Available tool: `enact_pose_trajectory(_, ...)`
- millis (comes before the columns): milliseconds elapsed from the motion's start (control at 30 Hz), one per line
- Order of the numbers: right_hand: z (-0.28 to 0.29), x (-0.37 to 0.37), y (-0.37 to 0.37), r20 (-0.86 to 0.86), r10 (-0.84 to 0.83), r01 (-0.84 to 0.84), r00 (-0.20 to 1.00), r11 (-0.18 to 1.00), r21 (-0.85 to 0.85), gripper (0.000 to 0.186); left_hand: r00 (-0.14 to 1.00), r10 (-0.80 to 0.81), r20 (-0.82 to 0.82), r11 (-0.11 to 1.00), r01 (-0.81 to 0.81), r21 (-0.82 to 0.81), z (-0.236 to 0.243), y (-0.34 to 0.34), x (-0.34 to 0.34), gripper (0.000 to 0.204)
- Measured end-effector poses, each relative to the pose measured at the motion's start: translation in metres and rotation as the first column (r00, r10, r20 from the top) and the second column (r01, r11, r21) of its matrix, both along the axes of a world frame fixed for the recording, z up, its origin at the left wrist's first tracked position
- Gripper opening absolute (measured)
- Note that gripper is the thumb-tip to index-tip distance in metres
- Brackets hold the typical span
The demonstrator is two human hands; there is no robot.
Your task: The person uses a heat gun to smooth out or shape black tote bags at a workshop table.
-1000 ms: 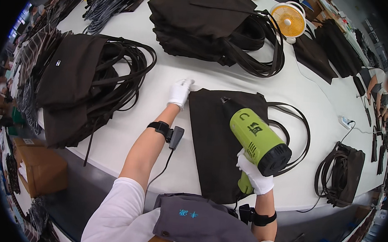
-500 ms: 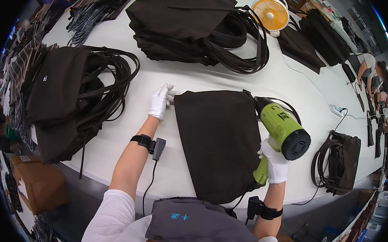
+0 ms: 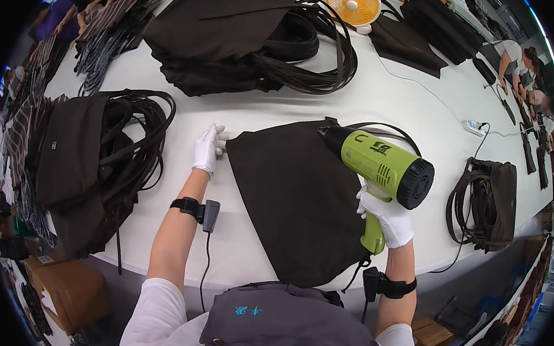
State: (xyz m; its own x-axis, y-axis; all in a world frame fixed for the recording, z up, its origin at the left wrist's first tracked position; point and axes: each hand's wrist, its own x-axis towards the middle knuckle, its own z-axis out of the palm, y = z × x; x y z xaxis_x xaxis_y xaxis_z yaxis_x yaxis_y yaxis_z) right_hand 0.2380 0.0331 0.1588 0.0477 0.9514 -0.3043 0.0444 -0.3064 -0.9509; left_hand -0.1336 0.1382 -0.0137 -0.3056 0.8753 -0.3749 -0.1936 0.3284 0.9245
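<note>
A dark brown fabric bag (image 3: pixel 294 206) lies flat on the white table in front of me. My left hand (image 3: pixel 208 150), in a white glove, rests by the bag's upper left corner, fingers stretched out and their tips at its edge. In my right hand (image 3: pixel 389 216), also gloved, is a green heat gun (image 3: pixel 374 157), gripped by its handle. Its black nozzle points left, over the bag's upper right corner. A dark strap loop (image 3: pixel 392 131) shows behind the gun. Whether the nozzle touches the fabric I cannot tell.
Stacked dark bags (image 3: pixel 228 41) lie at the far side, others (image 3: pixel 79 159) at the left. A folded bag (image 3: pixel 493 204) sits at the right. Beyond are a yellow fan (image 3: pixel 351 6) and a power strip (image 3: pixel 474 127) with cords. Other people work around the table.
The heat gun has moved left, its nozzle from beside the bag's right edge to over the upper right corner. My left hand stays at the bag's corner. The whole view has shifted slightly.
</note>
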Motion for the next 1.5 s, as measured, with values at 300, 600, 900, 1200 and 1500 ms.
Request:
enact_pose_trajectory(300,-0.006,0.02,-0.01,0.058,-0.062,0.063,0.996,0.998,-0.01,0.029,0.246,-0.402,-0.882,0.587,0.808,-0.042,0.06,0.069,0.116,0.028)
enact_pose_trajectory(600,-0.002,0.051,-0.038,0.059,-0.168,0.17,0.984,0.985,-0.027,0.015,0.117,-0.862,-0.493,0.275,0.925,-0.261,0.046,0.124,0.213,0.048)
enact_pose_trajectory(900,-0.002,0.051,-0.037,-0.018,-0.124,0.121,0.992,0.987,-0.107,0.027,0.464,-0.883,-0.077,0.47,0.873,-0.13,0.018,0.166,0.211,0.043)
enact_pose_trajectory(1200,-0.004,0.035,-0.018,0.015,0.027,-0.025,1.0,0.996,-0.087,0.018,0.205,-0.384,-0.9,0.52,0.854,-0.027,0.056,0.097,0.152,0.036)
enact_pose_trajectory(1500,0.005,0.05,-0.043,0.004,0.122,-0.12,0.993,0.981,-0.153,0.014,0.848,-0.141,-0.51,0.958,0.248,0.147,0.008,-0.028,0.021,0.032)
